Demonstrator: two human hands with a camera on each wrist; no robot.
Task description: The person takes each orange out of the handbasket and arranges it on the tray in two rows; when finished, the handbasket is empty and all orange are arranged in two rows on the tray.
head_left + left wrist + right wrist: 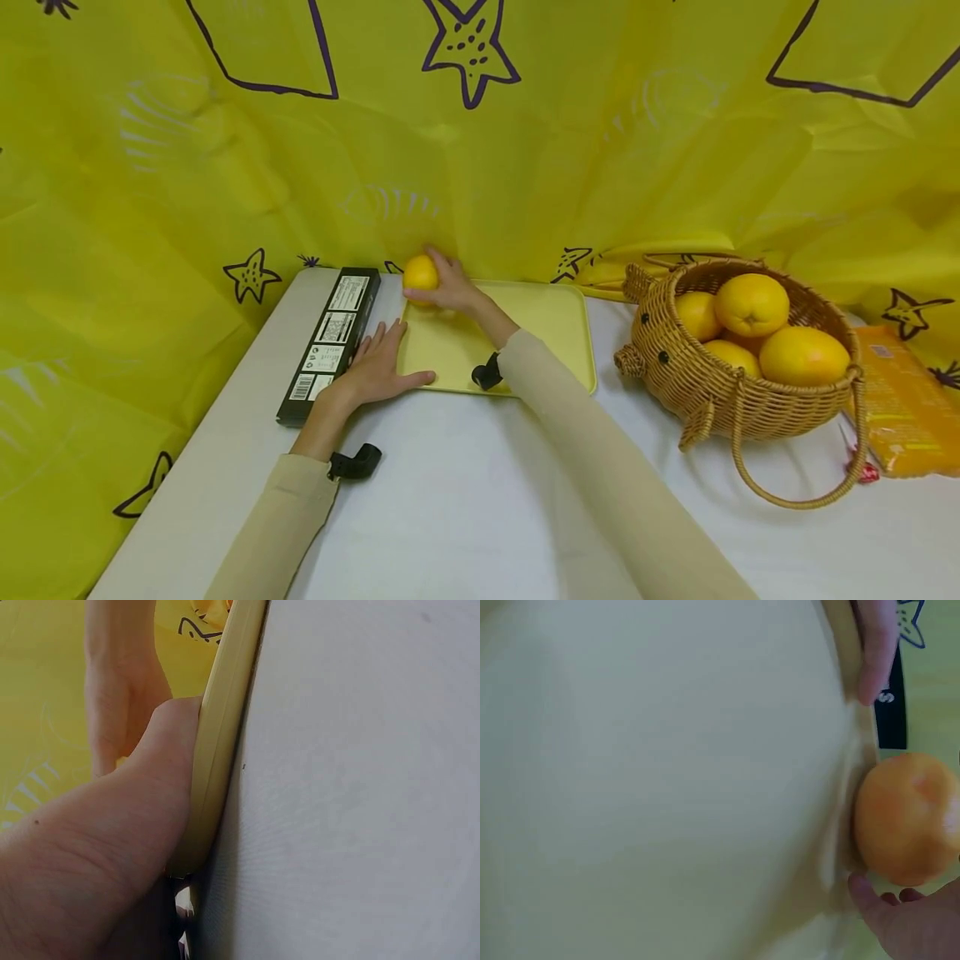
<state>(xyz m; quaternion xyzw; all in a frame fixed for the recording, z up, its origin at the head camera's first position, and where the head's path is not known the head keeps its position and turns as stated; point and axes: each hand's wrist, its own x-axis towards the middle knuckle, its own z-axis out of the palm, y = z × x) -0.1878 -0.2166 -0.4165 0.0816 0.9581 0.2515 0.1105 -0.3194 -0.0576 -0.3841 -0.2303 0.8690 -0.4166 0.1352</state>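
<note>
An orange (420, 273) is held between the thumb and fingers of my right hand (452, 287), at the far left corner of the pale yellow tray (532, 329). In the right wrist view the orange (904, 817) sits against the tray's rim, and I cannot tell whether it bears on it. My left hand (381, 368) lies at the tray's near left corner with its fingers stretched forward and thumb out to the right. In the left wrist view that thumb touches the tray's rim (221, 742). The left fingers lie beside a long black box (330, 346) with white labels.
To the right, a wicker basket (697, 400) with an animal face holds several oranges (752, 305); its handle hangs toward the front. An orange packet (907, 400) and a small red item (866, 472) lie beyond it. A yellow patterned sheet (480, 167) hangs behind the white table (450, 500).
</note>
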